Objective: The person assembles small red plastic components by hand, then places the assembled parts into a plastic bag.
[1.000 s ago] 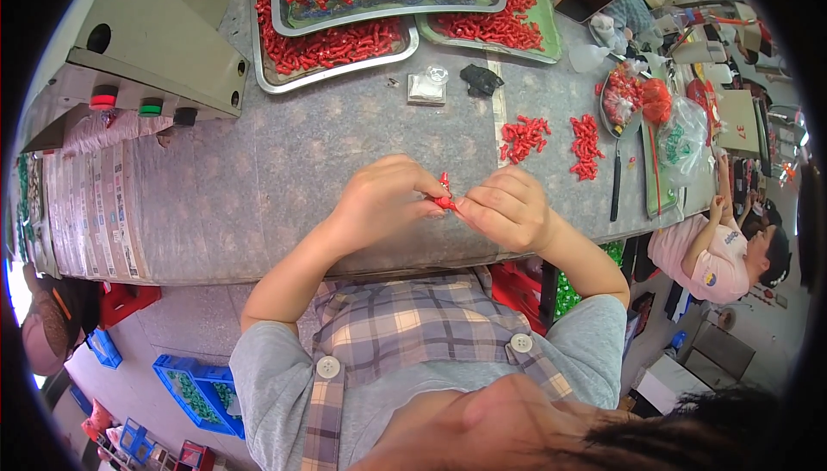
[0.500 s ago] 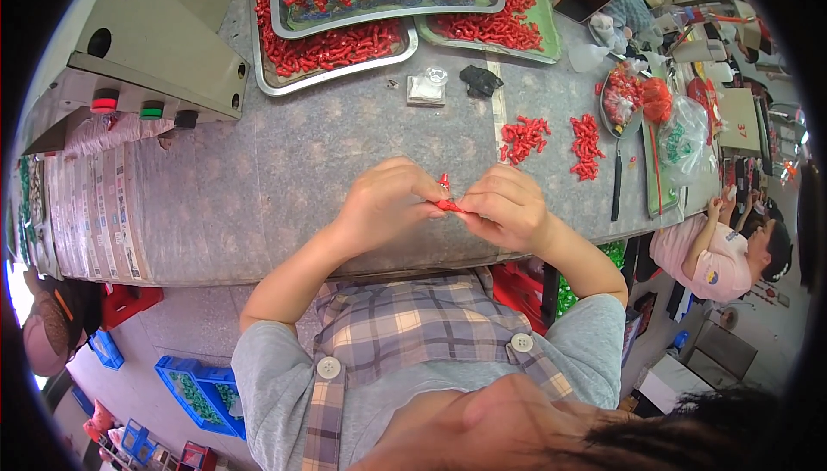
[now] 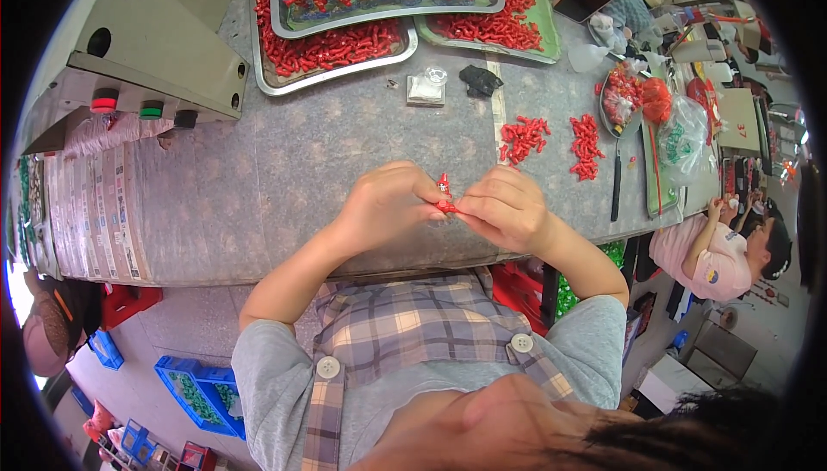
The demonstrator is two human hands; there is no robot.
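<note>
Pinching a small red plastic figure [image 3: 445,205] over the grey table [image 3: 267,182] with left hand [image 3: 383,199] and right hand [image 3: 510,208], fingers nearly closed; touching both, right between; pointing one end straight ahead, another sideways toward right hand

Number [image 3: 742,132] on beige board [image 3: 735,109], green print [image 3: 678,143] on clear bag [image 3: 692,120]

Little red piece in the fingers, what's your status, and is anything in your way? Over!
Left hand and right hand: both pinching. Small red piece: held between them. Nearest red pile: just beyond right hand, not between the hands.
</note>
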